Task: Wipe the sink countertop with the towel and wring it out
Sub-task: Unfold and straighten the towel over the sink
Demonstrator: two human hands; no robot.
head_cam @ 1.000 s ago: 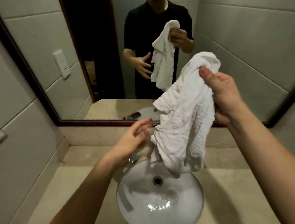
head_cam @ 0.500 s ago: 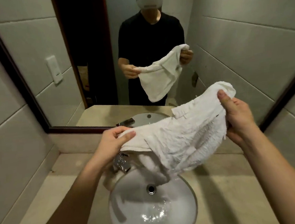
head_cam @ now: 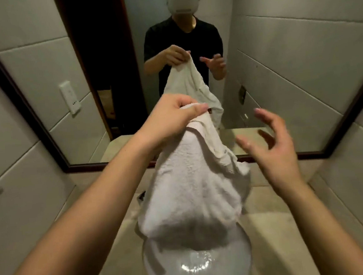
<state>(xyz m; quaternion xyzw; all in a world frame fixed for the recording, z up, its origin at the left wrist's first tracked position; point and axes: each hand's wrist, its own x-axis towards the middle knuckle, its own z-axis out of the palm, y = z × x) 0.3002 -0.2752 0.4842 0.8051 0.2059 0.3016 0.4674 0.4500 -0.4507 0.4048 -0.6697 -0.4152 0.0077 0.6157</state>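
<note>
White terry towel [head_cam: 193, 190], crumpled, hanging from its pinched top edge over the sink basin [head_cam: 197, 266]. Beige stone table [head_cam: 282, 238] surrounding the wet white basin.

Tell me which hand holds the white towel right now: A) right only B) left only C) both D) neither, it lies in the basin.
B: the left hand pinches the top edge of the white towel, while the right hand is spread open beside it, gripping nothing.
</note>
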